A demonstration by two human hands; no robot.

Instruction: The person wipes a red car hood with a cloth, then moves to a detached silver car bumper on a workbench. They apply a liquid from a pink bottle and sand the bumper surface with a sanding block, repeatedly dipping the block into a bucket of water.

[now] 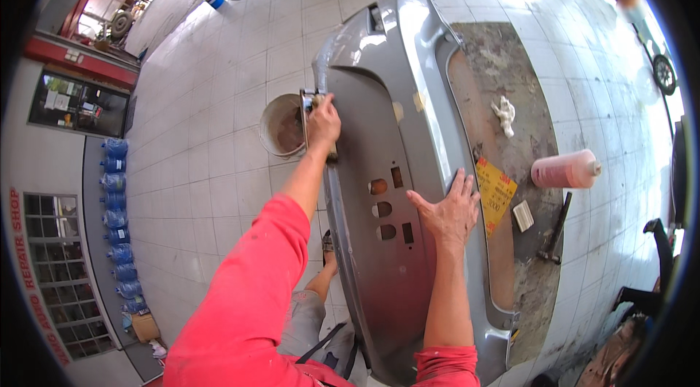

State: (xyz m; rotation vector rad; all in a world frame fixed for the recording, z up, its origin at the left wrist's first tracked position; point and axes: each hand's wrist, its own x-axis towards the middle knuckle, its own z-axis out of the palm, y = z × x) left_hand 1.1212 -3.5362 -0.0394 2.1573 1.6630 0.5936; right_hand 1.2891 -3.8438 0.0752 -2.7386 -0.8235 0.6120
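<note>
A grey car bumper (372, 256) stretches lengthwise in front of me. Along its left edge, toward the far end, my left hand (323, 124) is closed around a long, narrow block-like tool (305, 111); it looks like a sanding block, but my fingers cover much of it. My right hand (448, 216) rests flat on the bumper's right side with fingers spread, holding nothing. Between the hands, the panel has several cut-out holes (382, 208). Just beyond the bumper's right edge lies a yellow sandpaper sheet (496, 194).
A bucket (273, 128) stands left of the bumper. On the stained board (536, 278) to the right are a pink bottle (565, 170), a hammer (558, 230), a pale block (523, 216) and a crumpled white cloth (504, 116). Blue water jugs (115, 201) line the left wall.
</note>
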